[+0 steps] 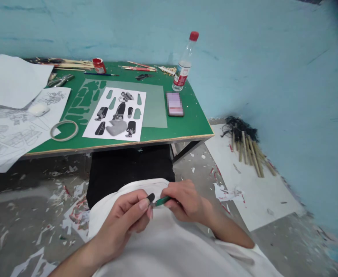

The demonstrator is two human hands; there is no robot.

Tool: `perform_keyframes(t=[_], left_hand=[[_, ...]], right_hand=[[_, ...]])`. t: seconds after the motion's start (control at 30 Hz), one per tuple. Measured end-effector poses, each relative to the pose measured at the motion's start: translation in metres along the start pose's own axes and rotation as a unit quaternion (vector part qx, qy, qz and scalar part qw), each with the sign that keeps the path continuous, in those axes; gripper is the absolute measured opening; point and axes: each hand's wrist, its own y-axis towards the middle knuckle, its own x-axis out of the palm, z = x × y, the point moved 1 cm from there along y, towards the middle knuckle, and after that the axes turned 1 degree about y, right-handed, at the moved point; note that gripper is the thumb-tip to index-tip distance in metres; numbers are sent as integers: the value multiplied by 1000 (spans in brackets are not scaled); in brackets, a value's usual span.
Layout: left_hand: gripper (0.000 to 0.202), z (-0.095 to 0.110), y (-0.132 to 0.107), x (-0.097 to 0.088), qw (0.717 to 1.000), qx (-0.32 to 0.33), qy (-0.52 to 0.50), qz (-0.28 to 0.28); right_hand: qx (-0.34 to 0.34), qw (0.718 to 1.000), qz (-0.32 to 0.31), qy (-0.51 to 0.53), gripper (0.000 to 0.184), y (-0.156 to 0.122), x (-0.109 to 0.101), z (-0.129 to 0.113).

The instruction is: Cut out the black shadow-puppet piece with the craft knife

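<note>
My left hand point(125, 221) is low in front of my white shirt, its thumb and fingers pinched on a small black piece point(150, 197). My right hand point(186, 202) is closed round a thin green-handled tool point(161, 201), whose tip points at the black piece. The two hands almost touch above my lap. On the green table point(186, 123) ahead lies a white printed sheet point(115, 114) with black cut-out shapes and holes, on a pale green cutting mat point(154, 107).
A roll of tape point(64, 130), drawing sheets point(10, 130), a red paint pot point(99, 65), brushes, pliers, a phone point(174, 104) and a clear bottle point(183, 65) lie on the table. Paper scraps litter the floor. Bamboo sticks point(252, 152) rest on white paper at the right, by the blue wall.
</note>
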Motion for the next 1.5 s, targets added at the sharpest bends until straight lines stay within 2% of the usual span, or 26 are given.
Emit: perform_keyframes(t=[0.27,0.63,0.7,0.8,0.9,1.0,1.07,1.1,1.17,1.23,1.37,1.5], left_hand=[[43,-1,-1,1,1000,-1,-3,-3],[45,2,3,2,1000,-7,-15,4],[45,1,2,2,1000,-9,-11,1],[46,0,0,1,1000,-14,0,0],[47,0,-1,1,1000,-13,4,3],[47,-1,-1,0,1000,-11,10,8],[48,-1,1,-1,999,-7,35,15],[49,-1,2,-1,998,-3,55,20],[52,0,3,-2,993,4,111,34],[54,1,4,-1,982,17,184,49],[56,6,3,2,950,50,300,68],[54,10,2,2,934,56,344,77]], right_hand=[[5,1000,-7,-4,36,-1,-1,1],[-8,999,24,-40,33,-2,0,4],[29,996,53,-59,34,-4,-3,6],[109,981,137,-87,28,-11,-12,11],[132,971,189,-57,21,-17,-19,15],[163,969,183,18,23,-21,-17,13],[200,964,139,103,27,-20,-11,9],[220,956,108,162,29,-18,-8,7],[250,922,43,292,37,-14,1,1],[264,894,1,363,41,-8,7,-3],[311,869,-6,384,40,0,14,-6],[377,821,25,427,44,-1,16,-6]])
